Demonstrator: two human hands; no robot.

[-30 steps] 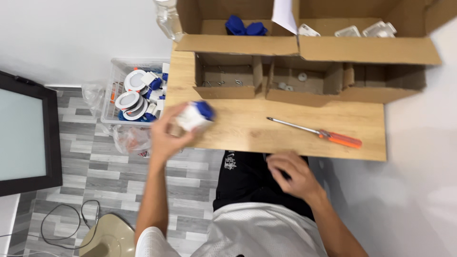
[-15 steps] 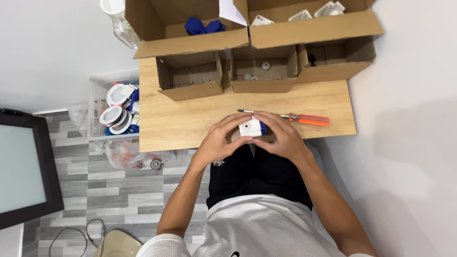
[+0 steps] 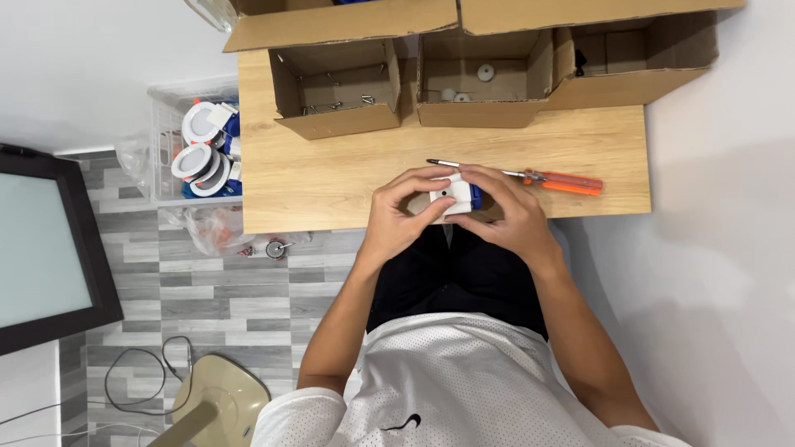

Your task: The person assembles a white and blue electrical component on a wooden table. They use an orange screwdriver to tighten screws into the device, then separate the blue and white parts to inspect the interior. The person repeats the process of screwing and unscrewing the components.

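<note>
White and blue small part (image 3: pixel 455 195) pinched between my left hand (image 3: pixel 397 217) and my right hand (image 3: pixel 507 213), fingers of both curled around it, at the near edge of the wooden table (image 3: pixel 331 170), orange-handled screwdriver (image 3: pixel 530 176) just behind my hands, open cardboard boxes (image 3: pixel 339 87) at the table's far side

Small assembly workshop (home-like), parts boxes (image 3: pixel 335 99), screwdriver (image 3: pixel 530 176), workbench (image 3: pixel 331 174)

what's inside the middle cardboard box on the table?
The middle cardboard box holds a few small white round parts on its floor. The flap of the larger box above covers its far edge, so anything back there is hidden.
</note>
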